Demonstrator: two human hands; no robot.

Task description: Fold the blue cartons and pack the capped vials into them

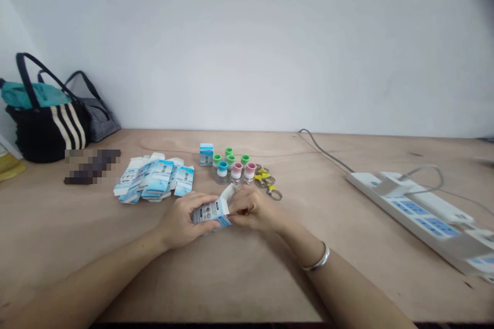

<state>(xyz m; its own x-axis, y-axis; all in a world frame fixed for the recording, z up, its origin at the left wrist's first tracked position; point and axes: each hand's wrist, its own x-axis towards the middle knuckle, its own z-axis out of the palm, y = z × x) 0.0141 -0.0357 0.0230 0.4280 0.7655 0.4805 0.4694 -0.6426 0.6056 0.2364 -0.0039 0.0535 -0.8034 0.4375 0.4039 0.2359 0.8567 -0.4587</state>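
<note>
- black tote (46, 133), cream stripes, far left by wall, teal cloth (31, 93) on top
- grey striped bag (101, 121) just behind tote
- yellow packet (8, 167) at left edge, cut off by frame
- dark object (92, 166) on table, pixelated, can't tell what
- pile of flat blue-white cartons (154, 180) mid-table
- small upright box (206, 154) behind bottles' left side
- small bottles (236, 172), green, blue, pink caps, clustered
- metal rings (268, 182) with yellow tags, right of bottles
- white power strip (409, 211), blue panels, right side
- grey cable (324, 151) running to table's back edge
- plywood table (347, 288)
- white wall (247, 46)
</note>
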